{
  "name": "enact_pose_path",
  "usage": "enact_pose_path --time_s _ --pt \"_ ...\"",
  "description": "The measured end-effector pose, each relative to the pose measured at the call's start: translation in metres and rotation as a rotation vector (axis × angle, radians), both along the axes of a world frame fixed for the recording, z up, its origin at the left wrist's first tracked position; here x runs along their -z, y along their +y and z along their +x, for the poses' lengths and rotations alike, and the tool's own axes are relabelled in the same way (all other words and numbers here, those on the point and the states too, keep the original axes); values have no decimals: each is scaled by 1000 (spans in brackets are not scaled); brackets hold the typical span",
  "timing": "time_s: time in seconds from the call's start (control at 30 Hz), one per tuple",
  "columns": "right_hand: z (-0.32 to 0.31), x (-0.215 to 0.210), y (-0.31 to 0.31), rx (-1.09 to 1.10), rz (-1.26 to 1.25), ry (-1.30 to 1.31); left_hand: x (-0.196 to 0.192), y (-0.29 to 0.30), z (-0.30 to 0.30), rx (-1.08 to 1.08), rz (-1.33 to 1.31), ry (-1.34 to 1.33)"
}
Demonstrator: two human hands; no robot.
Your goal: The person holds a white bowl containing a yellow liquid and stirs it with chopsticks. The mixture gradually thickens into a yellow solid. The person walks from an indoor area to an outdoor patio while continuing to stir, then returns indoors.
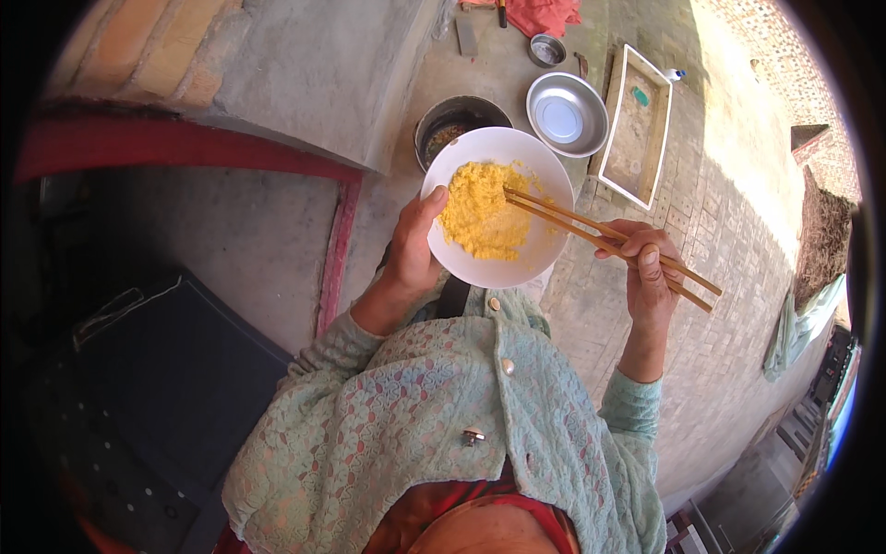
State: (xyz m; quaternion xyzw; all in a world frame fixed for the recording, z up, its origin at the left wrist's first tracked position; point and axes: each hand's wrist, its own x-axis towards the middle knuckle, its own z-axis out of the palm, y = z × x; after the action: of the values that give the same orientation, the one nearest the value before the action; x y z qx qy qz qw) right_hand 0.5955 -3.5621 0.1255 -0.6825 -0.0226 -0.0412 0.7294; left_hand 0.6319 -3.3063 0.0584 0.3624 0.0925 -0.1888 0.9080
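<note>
My left hand point(414, 242) grips a white bowl point(494, 274) by its left side, the thumb over the rim. Inside lies a crumbly yellow mash point(484, 210), heaped toward the left and middle of the bowl. From the right, my right hand point(649, 259) holds a pair of wooden chopsticks point(591, 231), their tips in the yellow mash. Fingers are closed round the sticks near their upper ends. Part of my left hand's fingers is hidden beneath the bowl.
Just beyond the bowl stand a dark pot point(452, 115) with food bits inside and a silver metal basin point(567, 113). Farther off are a small metal bowl point(546, 50) and a white-rimmed rectangular tray point(657, 138). A red-edged doorway point(339, 249) and a concrete wall point(305, 74) rise at left.
</note>
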Motion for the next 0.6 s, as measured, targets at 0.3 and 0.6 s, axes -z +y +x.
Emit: enact_pose_path --time_s 0.3,0.6 --pt "5 -5 4 17 -22 -46 1 1 1 3 -29 20" --pt "-5 -15 -19 -128 -14 94 -9 -1 -1 1 0 -11"
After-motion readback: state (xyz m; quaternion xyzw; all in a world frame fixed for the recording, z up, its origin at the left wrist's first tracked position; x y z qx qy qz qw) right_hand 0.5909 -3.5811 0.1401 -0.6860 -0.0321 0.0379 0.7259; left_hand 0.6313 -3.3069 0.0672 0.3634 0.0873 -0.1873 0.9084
